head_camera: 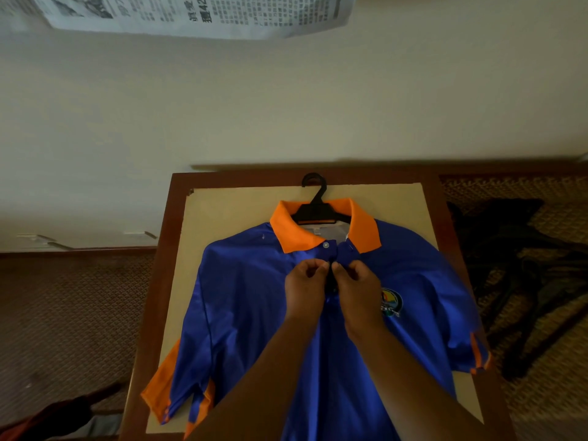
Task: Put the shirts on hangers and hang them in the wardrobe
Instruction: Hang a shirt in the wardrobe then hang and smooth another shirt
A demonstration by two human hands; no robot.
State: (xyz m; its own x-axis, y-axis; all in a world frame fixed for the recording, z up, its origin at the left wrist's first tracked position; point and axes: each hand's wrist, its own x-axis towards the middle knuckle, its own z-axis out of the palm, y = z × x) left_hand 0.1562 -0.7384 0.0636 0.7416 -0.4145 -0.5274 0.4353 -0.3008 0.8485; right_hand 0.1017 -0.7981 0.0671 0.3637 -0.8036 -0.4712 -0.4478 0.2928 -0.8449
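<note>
A blue polo shirt (254, 297) with an orange collar and orange sleeve trim lies flat, front up, on a small table (165, 249). A black plastic hanger (316, 208) sits inside its neck, the hook sticking out past the collar toward the wall. My left hand (305, 291) pinches the left edge of the button placket just below the collar. My right hand (358, 288) pinches the right edge opposite it. The two hands almost touch at the placket. A white button shows above them near the collar.
The table has a dark wood rim and a pale top, and stands against a cream wall. A dark heap of hangers (521, 281) lies on the patterned carpet to the right. A newspaper sheet (191, 14) hangs on the wall above. Dark red cloth shows at the lower left.
</note>
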